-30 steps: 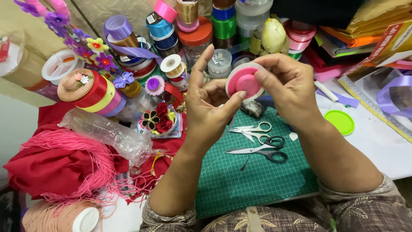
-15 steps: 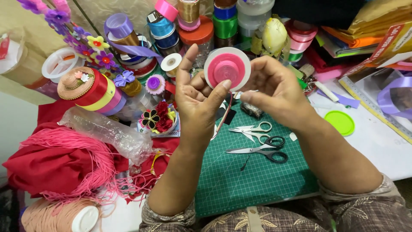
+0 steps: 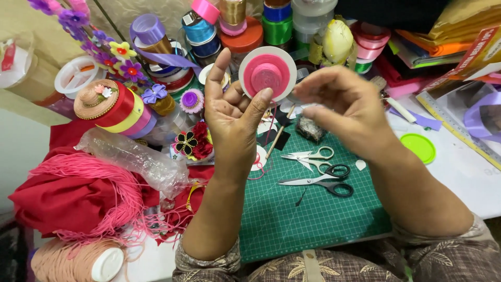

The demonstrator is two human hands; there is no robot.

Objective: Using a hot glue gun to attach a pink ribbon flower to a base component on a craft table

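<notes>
The left hand covers the spool's lower edge. The purple ribbon roll is cut off at the right edge.

Green cutting mat is open at lower centre; scissors lie mid-frame, ribbon spools crowd the top

The ribbon spool in the left hand was pink with a white rim. The cutting mat was green with a pattern of thin pale squares. The scissors near it had black handles. A small lid on the right was bright green. On the left, the cloth was red and the string was pink. The sleeves were brown with a leaf pattern.
</notes>
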